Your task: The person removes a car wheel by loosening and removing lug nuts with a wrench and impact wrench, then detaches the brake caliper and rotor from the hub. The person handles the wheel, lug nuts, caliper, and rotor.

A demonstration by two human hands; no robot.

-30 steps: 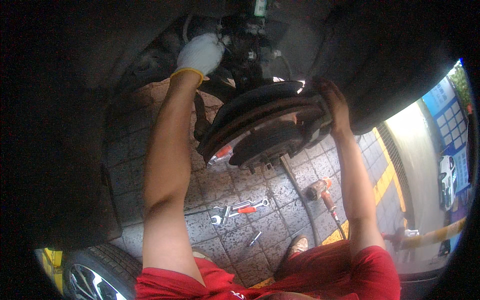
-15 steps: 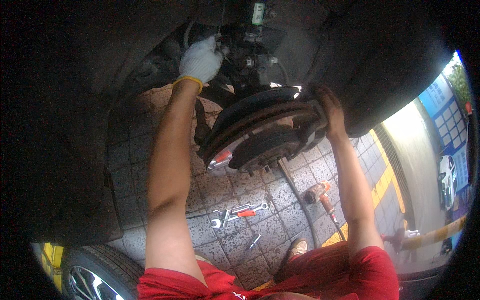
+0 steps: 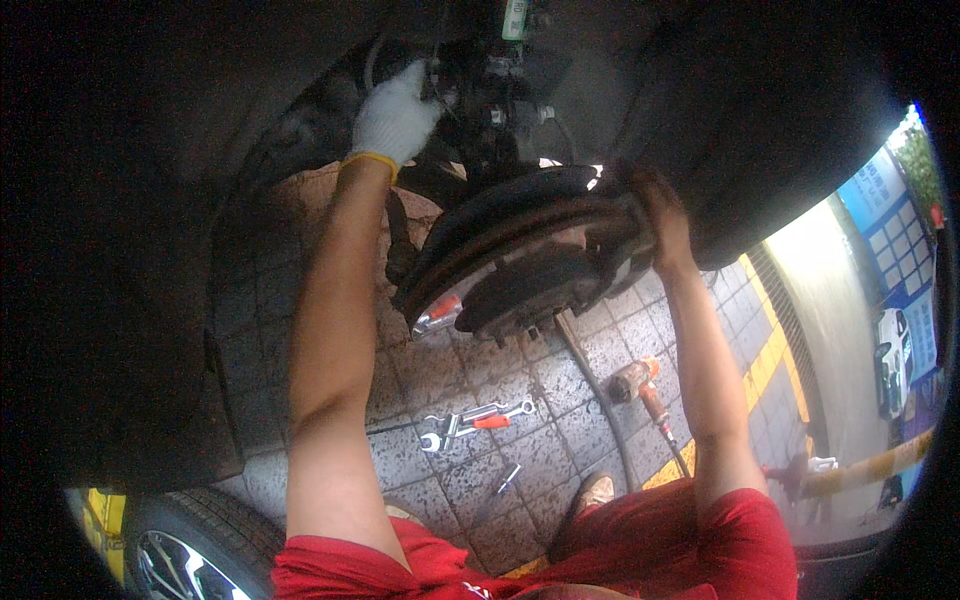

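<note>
In a white knitted glove with a yellow cuff, my left hand (image 3: 393, 118) reaches up beside the dark suspension strut (image 3: 508, 88). Its fingers are curled by a thin line there; whatever they hold is hidden. On the other side, my right hand (image 3: 662, 218) is wrapped around the brake caliper (image 3: 630, 235) at the right edge of the brake disc (image 3: 455, 268). Shadow covers part of its fingers. The disc hangs tilted below the strut, with wheel studs pointing down.
On the tiled floor lie several wrenches (image 3: 452, 430), a small metal piece (image 3: 510, 478) and an orange impact wrench (image 3: 635, 380) with a hose. A dark bar (image 3: 590, 385) slants below the disc. A wheel (image 3: 190, 545) lies at lower left. Dark wheel-arch lining (image 3: 770, 130) surrounds the strut.
My left hand has shifted slightly left, away from the strut. The disc appears turned a little, and my right hand keeps its place on the caliper.
</note>
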